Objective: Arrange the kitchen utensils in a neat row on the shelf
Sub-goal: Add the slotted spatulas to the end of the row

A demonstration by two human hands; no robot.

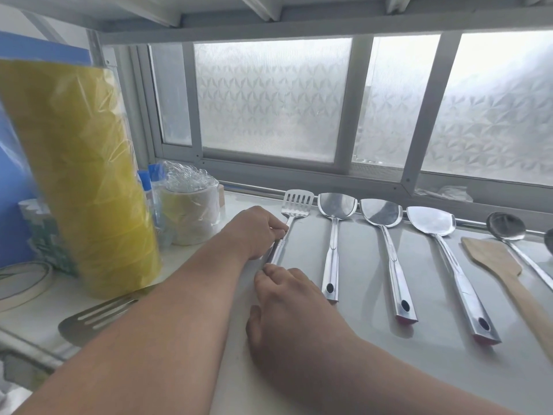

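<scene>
A small slotted steel spatula (296, 205) lies at the left end of a row on the steel shelf (374, 339). My left hand (257, 230) pinches its handle near the neck. My right hand (287, 298) touches the lower end of the same handle with its fingertips. To the right lie three steel turners (336, 205) (381, 212) (431, 220), side by side with handles toward me. Further right are a wooden spatula (493, 259) and a steel ladle (505, 226). A larger slotted turner (89, 320) lies apart at the lower left, partly under my left arm.
A tall yellow roll in clear plastic (83, 181) stands at the left. Behind it are blue-capped bottles (155, 187) and a wrapped white roll (191, 214). A frosted window (269, 100) runs along the back of the shelf. Another utensil shows at the far right edge.
</scene>
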